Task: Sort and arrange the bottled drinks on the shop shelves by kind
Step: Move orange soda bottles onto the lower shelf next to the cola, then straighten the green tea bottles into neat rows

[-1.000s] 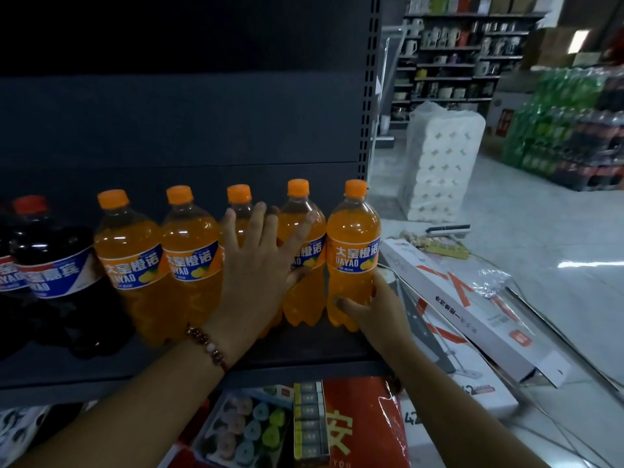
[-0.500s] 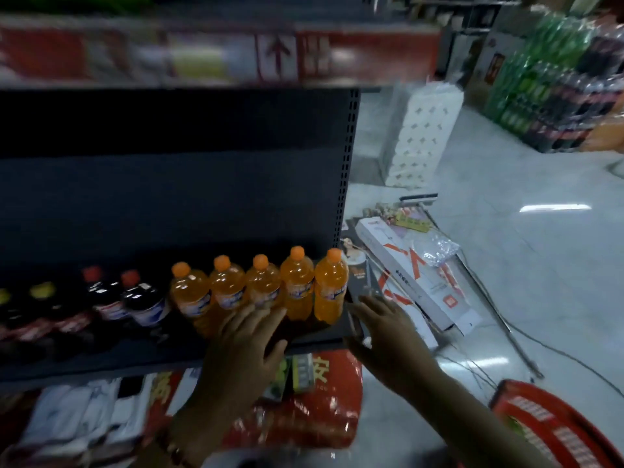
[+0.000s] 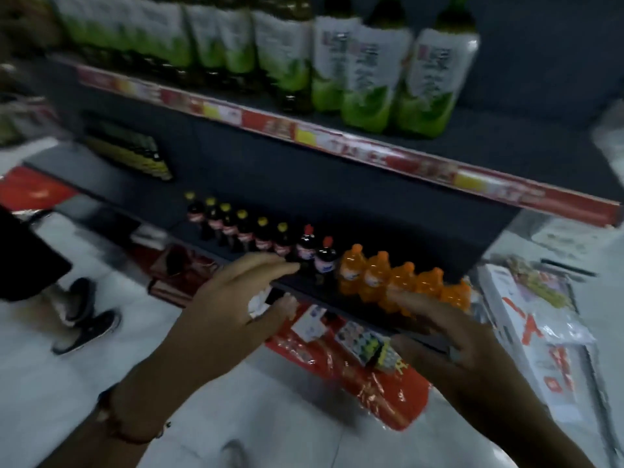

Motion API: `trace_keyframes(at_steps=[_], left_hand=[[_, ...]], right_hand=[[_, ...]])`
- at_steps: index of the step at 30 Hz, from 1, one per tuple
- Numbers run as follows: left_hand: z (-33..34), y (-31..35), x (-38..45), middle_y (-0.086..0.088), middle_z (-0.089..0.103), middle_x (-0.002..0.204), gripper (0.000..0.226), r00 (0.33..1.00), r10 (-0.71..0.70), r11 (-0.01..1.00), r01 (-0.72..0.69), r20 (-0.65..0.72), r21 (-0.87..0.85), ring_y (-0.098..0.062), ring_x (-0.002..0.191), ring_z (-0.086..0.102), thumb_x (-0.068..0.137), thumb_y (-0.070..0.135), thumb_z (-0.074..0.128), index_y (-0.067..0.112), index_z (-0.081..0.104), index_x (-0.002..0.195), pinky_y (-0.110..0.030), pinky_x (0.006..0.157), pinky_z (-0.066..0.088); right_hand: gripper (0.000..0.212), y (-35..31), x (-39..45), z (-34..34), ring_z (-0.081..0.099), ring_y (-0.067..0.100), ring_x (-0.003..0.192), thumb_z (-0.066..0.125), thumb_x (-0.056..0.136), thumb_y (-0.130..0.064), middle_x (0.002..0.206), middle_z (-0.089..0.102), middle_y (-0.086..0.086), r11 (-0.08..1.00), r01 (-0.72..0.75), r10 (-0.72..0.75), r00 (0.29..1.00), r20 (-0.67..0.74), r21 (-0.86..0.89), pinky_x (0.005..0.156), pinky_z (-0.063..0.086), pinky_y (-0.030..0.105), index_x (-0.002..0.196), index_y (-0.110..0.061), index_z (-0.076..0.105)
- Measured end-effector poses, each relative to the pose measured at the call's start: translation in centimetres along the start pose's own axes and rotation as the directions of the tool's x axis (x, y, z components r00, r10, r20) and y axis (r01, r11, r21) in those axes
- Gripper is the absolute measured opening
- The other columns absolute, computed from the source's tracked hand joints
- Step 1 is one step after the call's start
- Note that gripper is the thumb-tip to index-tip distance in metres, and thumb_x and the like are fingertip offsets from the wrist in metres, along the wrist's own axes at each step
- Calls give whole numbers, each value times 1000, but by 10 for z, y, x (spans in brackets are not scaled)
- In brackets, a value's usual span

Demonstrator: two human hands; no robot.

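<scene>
Orange soda bottles [image 3: 401,282] stand in a row of five at the right end of the lower dark shelf [image 3: 354,315], orange caps up, each touching its neighbour. Just left of them are two dark cola bottles with red caps [image 3: 315,255], and further left a line of six dark cola bottles with yellow caps [image 3: 236,228] — the whole run sits along the shelf's front edge. The frame is blurred, so no label can be read.

Both hands hang in front of that shelf and hold nothing. The left hand [image 3: 229,309] has its fingers stretched forward and slightly spread, its fingertips lying in front of the red-capped colas; whether they touch the shelf cannot be told. A beaded bracelet [image 3: 135,434] circles that wrist. The right hand [image 3: 452,339] is likewise loose and unclenched, fingers pointing left across the front of the orange sodas.

On the upper shelf [image 3: 337,140], edged with a red and yellow price strip, stand large bottles with white and green labels [image 3: 398,76]. Under the lower shelf lie red plastic-wrapped packs [image 3: 371,376], and to the right white flat boxes [image 3: 530,332] on the pale floor. At the far left, another person's feet in dark shoes [image 3: 84,319].
</scene>
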State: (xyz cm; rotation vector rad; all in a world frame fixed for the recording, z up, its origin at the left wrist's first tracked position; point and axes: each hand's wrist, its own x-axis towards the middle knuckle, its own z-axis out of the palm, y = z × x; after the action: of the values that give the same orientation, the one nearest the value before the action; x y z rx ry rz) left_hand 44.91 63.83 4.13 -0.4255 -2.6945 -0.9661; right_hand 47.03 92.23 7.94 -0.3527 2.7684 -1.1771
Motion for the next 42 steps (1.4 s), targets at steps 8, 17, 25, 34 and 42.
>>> trace_keyframes(at_steps=[8,17,25,34,42], left_hand=[[-113,-158,-27,24,36,148,55,976,-157,971,181,-150,159,12,133,28,88,64,49,45,46,140,-34,96,51],[-289,-295,86,21,17,156,61,982,-84,934,136,-166,330,-8,141,27,89,74,36,55,24,145,-33,110,39],[-364,-378,242,3,27,155,62,965,21,882,106,-263,460,-24,138,36,93,54,54,39,30,148,-46,107,41],[-368,-490,348,15,32,144,66,934,-162,965,217,-320,146,-6,108,50,93,49,56,41,24,150,-22,85,38],[-352,-565,406,20,36,149,86,915,-224,974,195,-335,-118,2,134,34,84,62,59,42,10,153,-22,105,35]], right_hand=[[46,-109,124,118,28,-24,124,62,83,-48,133,33,-46,995,98,-98,989,111,2,105,36,26,120,-67,42],[44,-276,308,164,22,-34,114,56,80,-59,128,24,-56,957,289,-290,956,49,20,104,34,22,121,-66,41],[57,-383,483,159,28,-11,122,62,86,-46,144,36,-23,762,593,-630,772,-83,-261,94,25,9,139,-41,42],[57,-465,635,161,39,4,125,58,88,-45,145,41,-12,685,615,-689,721,-73,-389,97,28,25,141,-36,39],[58,-501,715,195,47,15,121,62,87,-40,141,46,-4,716,504,-598,800,-52,-482,85,34,27,140,-30,43]])
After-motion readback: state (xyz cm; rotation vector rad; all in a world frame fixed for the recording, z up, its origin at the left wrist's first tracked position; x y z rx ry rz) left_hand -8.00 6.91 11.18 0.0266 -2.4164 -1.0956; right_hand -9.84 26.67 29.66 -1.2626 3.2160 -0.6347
